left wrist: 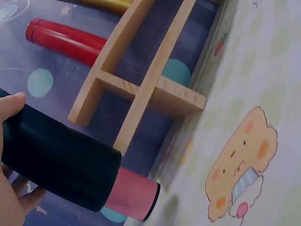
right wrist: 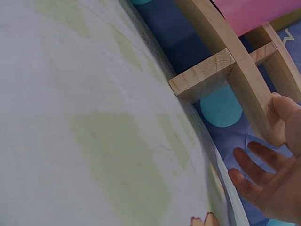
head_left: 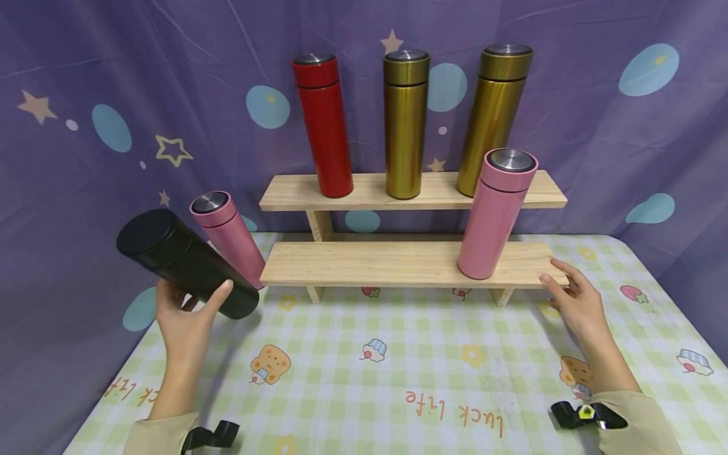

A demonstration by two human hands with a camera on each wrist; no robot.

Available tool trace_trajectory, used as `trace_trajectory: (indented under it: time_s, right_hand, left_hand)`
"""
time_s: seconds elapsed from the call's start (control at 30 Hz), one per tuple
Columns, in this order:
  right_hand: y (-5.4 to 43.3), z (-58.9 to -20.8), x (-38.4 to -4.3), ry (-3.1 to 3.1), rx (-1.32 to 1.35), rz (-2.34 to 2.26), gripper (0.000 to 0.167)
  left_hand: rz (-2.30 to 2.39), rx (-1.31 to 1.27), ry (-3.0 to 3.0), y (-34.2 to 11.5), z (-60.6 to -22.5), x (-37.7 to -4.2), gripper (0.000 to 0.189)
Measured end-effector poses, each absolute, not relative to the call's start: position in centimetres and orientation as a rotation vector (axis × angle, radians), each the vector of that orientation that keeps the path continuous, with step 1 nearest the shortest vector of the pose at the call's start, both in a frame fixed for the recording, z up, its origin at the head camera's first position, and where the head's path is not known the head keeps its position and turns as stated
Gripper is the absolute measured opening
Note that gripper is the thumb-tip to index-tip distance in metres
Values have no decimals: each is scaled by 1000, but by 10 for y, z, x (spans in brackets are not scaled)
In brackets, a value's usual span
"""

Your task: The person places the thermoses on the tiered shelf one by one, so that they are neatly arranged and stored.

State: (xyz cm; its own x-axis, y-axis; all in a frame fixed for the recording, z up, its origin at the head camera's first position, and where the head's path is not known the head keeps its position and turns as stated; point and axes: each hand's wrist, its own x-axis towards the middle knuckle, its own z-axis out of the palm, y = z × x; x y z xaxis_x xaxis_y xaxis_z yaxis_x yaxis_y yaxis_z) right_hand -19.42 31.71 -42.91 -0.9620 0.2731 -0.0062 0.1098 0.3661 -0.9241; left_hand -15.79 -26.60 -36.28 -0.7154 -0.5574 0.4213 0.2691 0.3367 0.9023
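Observation:
My left hand [head_left: 184, 322] grips a black thermos bottle [head_left: 190, 259] near its middle, tilted and off the table. Behind that bottle a pink thermos [head_left: 236, 237] leans at the left end of a two-tier wooden rack [head_left: 364, 262], its lower part partly covered. At the rack's right end my right hand [head_left: 580, 300] holds the corner of the lower board, thumb at the front edge, other fingers loosely bent about the end. A second pink thermos [head_left: 495, 218] stands on the lower board, close to that hand.
On the upper board stand a red thermos [head_left: 327, 133] and two gold ones, one in the middle [head_left: 406, 133] and one at the right [head_left: 495, 114]. A checked cloth [head_left: 370, 385] covers the table. Purple fabric [head_left: 216, 38] hangs behind the rack.

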Motion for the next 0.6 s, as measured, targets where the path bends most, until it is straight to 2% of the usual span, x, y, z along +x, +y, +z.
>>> trace_trajectory:
  time_s: [0.6]
  right_hand:
    - [316,-428,-195,-2484,-370,1630,71]
  left_hand:
    - [-1456,87,-1938,-241,-354,-154,61]
